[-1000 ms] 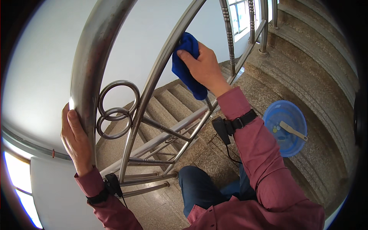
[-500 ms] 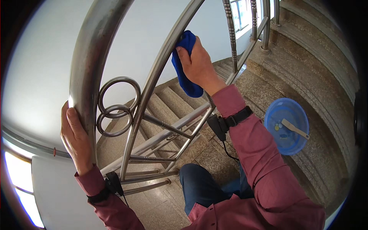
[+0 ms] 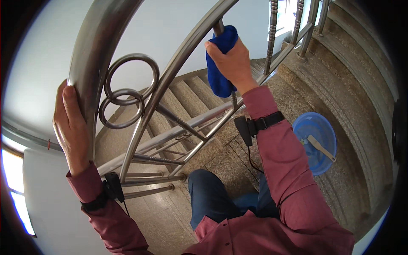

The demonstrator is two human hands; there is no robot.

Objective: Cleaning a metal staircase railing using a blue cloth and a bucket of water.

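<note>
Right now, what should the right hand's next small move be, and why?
I'd probably slide the right hand slightly down the baluster with the blue cloth: the cloth is gripped against its middle, bare metal shows just below, and the left hand on the thick handrail may offer some steadiness.

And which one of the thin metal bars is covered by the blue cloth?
The gripped bar, passing through the right hand: it shows above and below the blue cloth, while the other thin bars are bare.
</note>
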